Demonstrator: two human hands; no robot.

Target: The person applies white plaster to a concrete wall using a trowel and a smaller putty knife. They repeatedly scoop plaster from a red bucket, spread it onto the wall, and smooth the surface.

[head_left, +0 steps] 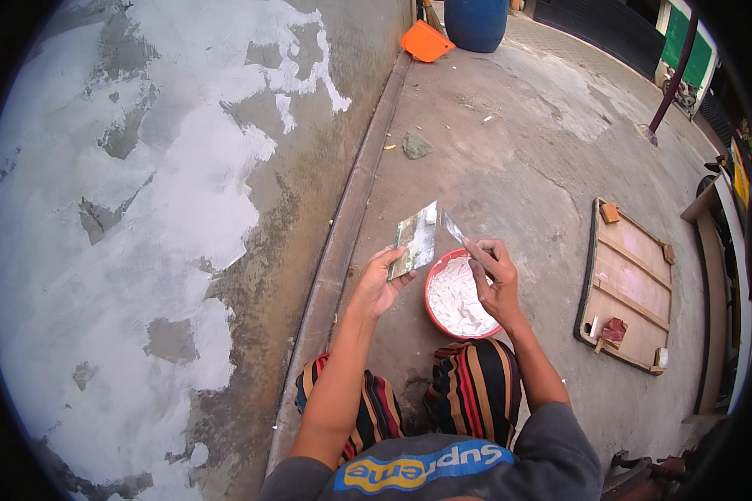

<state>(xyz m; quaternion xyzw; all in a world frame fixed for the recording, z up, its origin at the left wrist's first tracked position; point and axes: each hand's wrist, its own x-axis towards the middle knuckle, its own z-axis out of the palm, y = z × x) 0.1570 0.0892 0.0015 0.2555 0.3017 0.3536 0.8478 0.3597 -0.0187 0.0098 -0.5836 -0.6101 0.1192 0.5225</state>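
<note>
My left hand grips a flat rectangular plate by its lower edge; the plate is smeared with white and held tilted up. In my right hand is a thin putty knife, its blade pointing toward the plate's upper right corner. Whether blade and plate touch, I cannot tell. Just below both hands stands a round red tub of thick white putty; my right hand covers part of its right side. To the left rises a grey wall with uneven patches of white coating.
A narrow ledge runs along the wall's foot. Ahead lie a stone, an orange dustpan and a blue barrel. On the concrete floor to the right rests a wooden framed panel with small blocks on it.
</note>
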